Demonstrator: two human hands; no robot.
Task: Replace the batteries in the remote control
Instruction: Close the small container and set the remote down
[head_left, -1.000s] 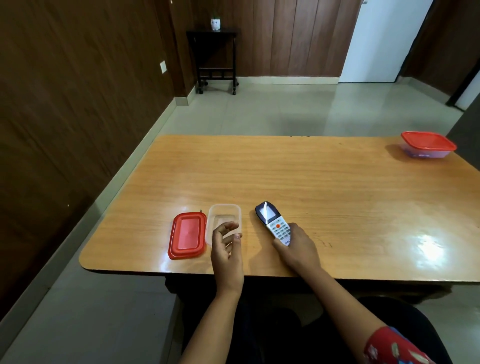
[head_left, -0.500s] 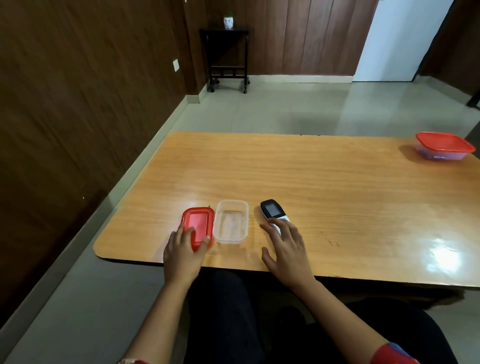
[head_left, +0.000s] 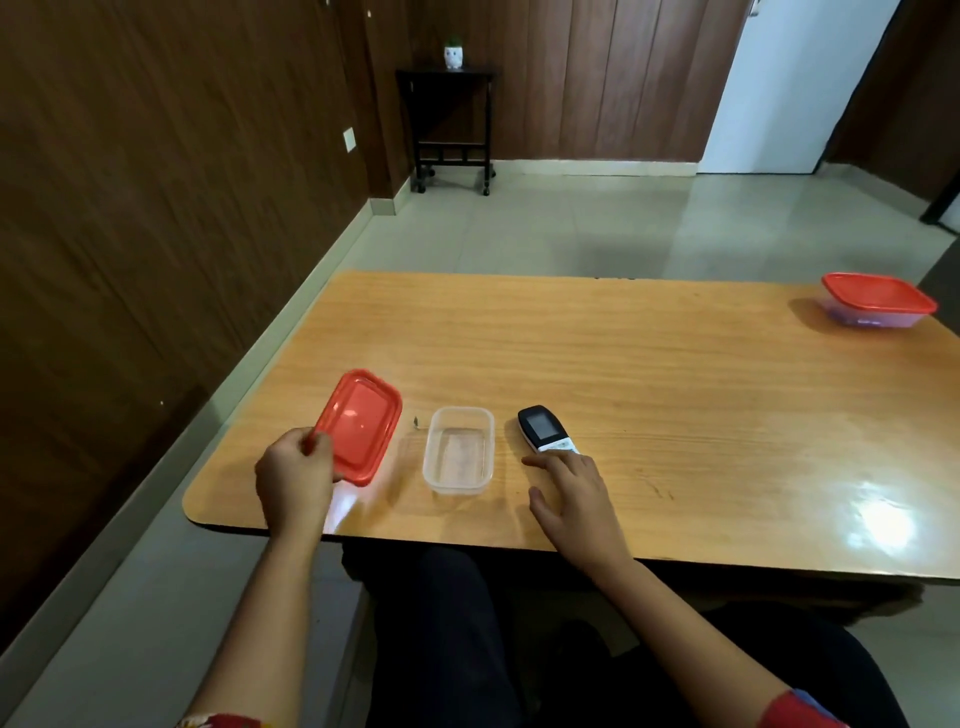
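A remote control (head_left: 543, 429) with a dark screen end and white keypad lies face up on the wooden table (head_left: 623, 374). My right hand (head_left: 574, 488) rests flat on its near end, fingers spread, covering the lower keys. Left of the remote stands a clear plastic box (head_left: 458, 449), open, with nothing visible inside. My left hand (head_left: 293, 475) pinches the near edge of the box's red lid (head_left: 361, 426) and holds it tilted up off the table. No batteries show.
A second clear box with a red lid (head_left: 878, 301) sits at the table's far right. The table's near edge runs just in front of my lap. A brown wall stands at the left, and a small black side table (head_left: 449, 124) beyond.
My left hand has closed on the red lid and lifted it, tilted, off the table. My right hand has stayed on the remote's near end.
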